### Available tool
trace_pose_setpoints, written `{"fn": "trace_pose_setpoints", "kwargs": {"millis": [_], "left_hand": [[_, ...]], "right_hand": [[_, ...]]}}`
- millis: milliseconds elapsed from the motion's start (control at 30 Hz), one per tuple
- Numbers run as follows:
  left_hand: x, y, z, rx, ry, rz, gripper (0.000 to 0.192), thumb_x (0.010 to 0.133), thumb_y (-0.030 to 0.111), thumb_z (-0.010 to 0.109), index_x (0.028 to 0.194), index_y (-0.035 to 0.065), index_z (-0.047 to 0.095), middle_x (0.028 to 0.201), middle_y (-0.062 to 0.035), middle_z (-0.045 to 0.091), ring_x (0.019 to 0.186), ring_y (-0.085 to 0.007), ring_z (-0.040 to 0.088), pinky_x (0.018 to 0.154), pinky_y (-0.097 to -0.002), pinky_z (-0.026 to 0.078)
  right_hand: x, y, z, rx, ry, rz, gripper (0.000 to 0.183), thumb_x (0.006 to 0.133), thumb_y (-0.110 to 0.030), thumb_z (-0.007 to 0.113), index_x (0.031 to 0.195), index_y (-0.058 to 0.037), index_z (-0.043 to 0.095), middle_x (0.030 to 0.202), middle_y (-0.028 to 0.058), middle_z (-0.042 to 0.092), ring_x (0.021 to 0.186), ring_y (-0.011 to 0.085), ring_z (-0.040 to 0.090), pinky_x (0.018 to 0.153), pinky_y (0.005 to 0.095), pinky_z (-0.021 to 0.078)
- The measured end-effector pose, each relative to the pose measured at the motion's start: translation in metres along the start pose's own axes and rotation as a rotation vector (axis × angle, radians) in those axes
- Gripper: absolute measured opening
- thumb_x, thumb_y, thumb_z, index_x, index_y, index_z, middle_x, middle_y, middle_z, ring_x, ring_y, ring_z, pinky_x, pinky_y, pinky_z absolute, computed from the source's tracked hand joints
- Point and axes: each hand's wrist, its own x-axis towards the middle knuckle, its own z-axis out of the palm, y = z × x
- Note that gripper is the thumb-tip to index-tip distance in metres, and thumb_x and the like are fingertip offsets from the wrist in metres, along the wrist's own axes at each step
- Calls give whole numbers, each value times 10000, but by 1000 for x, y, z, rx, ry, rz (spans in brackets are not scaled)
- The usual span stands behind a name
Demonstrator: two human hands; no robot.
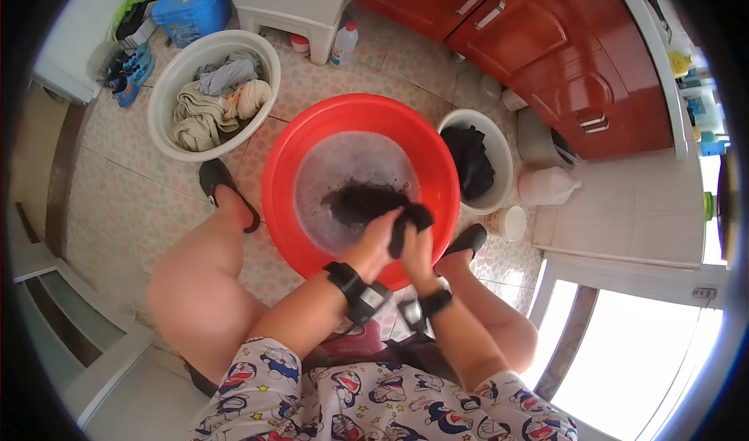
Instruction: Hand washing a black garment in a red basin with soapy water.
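A large red plastic basin (282, 148) stands on the floor before me, holding cloudy, sudsy water (351, 154). My left hand (379, 239) and my right hand (416, 251) are both closed on a wet black cloth (368, 201) over the basin's near right side. Part of the cloth bunches up between the hands, while the rest trails into the water. Its exact kind of garment cannot be made out. Black devices are strapped to both wrists.
A white tub (157, 116) of light laundry is at the far left. A white bucket (504, 148) with dark cloth adjoins the basin's right side. Beyond stand a bottle with a red cap (344, 46), a white stool (287, 16) and red cabinets (521, 37). A plastic jug (547, 185) lies right.
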Motion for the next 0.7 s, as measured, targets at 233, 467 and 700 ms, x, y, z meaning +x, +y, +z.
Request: {"fn": "trace_pose_setpoints", "kwargs": {"millis": [233, 467, 700], "left_hand": [[-10, 13, 12, 100, 15, 13, 267, 886, 247, 472, 1023, 38, 567, 973, -77, 610, 873, -202, 584, 800, -340, 466], [20, -33, 7, -13, -24, -23, 217, 865, 164, 494, 1009, 20, 567, 975, -98, 608, 886, -202, 583, 790, -350, 472], [-19, 21, 20, 61, 24, 14, 265, 866, 286, 533, 929, 33, 583, 857, -81, 613, 759, -173, 592, 699, -302, 480]], "right_hand": [[-8, -19, 11, -95, 70, -207, 301, 877, -91, 385, 1144, 34, 449, 1144, 174, 485, 1077, 280, 447, 927, 366, 330], [53, 71, -37, -158, 70, 213, 194, 864, -121, 462, 983, 25, 510, 887, 228, 562, 818, 350, 562, 712, 385, 448], [-6, -18, -4, -79, -157, -150, 403, 815, -35, 406, 1209, 44, 398, 1169, 240, 475, 1126, 341, 450, 938, 362, 349]]}}
